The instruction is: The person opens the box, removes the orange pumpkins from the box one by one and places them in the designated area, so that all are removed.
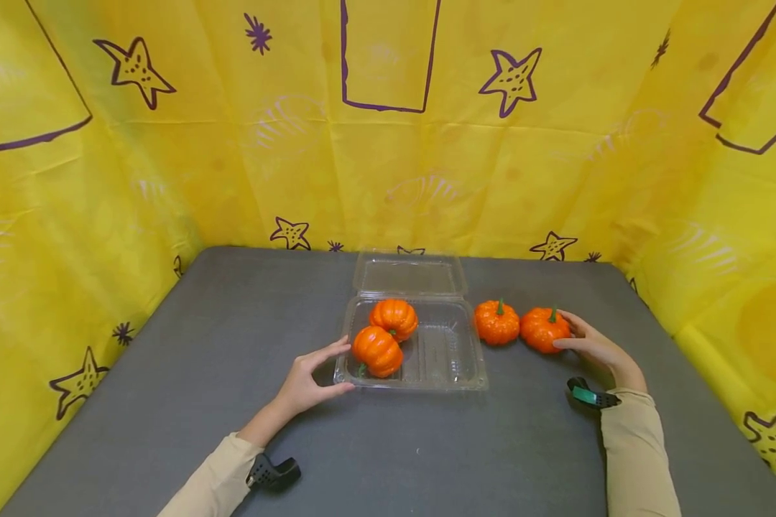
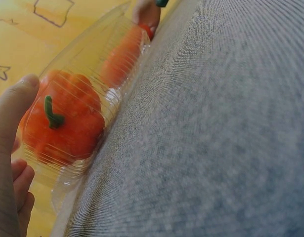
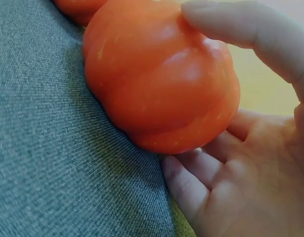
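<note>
Orange is what I see most of: four small pumpkins on the grey table (image 1: 168, 402). My right hand (image 1: 595, 348) curls around the rightmost pumpkin (image 1: 544, 329), thumb over its top and fingers under its side in the right wrist view, gripping it where it sits on the table toward the right edge. Just beside it, touching or nearly so, stands a second loose pumpkin (image 1: 496, 322). My left hand (image 1: 310, 380) holds the left end of the clear plastic clamshell container (image 1: 449, 359), thumb and fingers bracketing its near left corner. That container lies near the middle of the table with its lid (image 1: 409, 275) folded back toward the far edge. Inside its left half sit two pumpkins, a back one (image 1: 394, 318) and a front one (image 1: 377, 350), touching each other.
</note>
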Demonstrator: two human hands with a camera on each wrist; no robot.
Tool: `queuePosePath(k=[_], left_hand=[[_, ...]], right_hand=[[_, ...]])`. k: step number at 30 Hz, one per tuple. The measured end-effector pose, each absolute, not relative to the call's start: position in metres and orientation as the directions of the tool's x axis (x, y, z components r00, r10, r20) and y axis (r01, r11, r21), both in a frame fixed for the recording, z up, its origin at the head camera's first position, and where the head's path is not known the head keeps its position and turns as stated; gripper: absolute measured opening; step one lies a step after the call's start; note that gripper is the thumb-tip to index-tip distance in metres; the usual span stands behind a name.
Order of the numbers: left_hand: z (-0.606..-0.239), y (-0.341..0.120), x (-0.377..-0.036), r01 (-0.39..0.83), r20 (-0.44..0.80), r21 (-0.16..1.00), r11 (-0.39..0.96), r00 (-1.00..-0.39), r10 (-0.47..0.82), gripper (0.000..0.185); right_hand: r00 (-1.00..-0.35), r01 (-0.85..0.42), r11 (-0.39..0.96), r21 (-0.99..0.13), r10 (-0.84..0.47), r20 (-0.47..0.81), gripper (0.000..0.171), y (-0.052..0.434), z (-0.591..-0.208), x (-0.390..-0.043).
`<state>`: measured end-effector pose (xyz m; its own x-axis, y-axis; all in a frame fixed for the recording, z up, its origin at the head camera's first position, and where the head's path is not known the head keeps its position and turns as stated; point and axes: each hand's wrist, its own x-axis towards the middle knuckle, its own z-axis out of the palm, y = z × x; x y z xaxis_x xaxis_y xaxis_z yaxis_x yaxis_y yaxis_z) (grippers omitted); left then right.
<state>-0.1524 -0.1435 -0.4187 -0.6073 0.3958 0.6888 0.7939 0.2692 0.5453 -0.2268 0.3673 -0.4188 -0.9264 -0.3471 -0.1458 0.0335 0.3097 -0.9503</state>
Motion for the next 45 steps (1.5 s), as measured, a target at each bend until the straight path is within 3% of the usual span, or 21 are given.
queuePosePath(k=[9, 14, 18, 25, 34, 45], left_hand=[[-0.418, -0.144, -0.152, 0.792, 0.688, 0.54, 0.284, -0.61, 0.394, 0.058], [-0.419, -0.144, -0.152, 0.794, 0.689, 0.54, 0.281, -0.608, 0.395, 0.057], [-0.42, -0.144, -0.152, 0.791, 0.687, 0.545, 0.278, -0.611, 0.392, 0.057], [-0.418, -0.143, -0.152, 0.794, 0.693, 0.545, 0.271, -0.608, 0.389, 0.057], [-0.418, -0.143, -0.152, 0.801, 0.696, 0.532, 0.275, -0.599, 0.397, 0.056], [-0.42, -0.144, -0.151, 0.797, 0.691, 0.54, 0.269, -0.603, 0.4, 0.053]], right_hand=[[-0.927, 0.025, 0.283, -0.959, -0.353, -0.128, 0.081, 0.366, -0.42, -0.228], [-0.941, -0.01, 0.37, -0.929, -0.317, -0.116, 0.08, 0.363, -0.408, -0.226], [-0.958, -0.066, 0.419, -0.906, -0.279, -0.059, 0.081, 0.357, -0.396, -0.223], [-0.973, -0.172, 0.338, -0.925, -0.207, 0.105, 0.076, 0.345, -0.378, -0.215], [-0.876, -0.457, 0.18, -0.871, -0.262, 0.406, 0.066, 0.32, -0.357, -0.211], [-0.764, -0.575, -0.002, -0.818, -0.356, 0.538, 0.069, 0.296, -0.343, -0.207]])
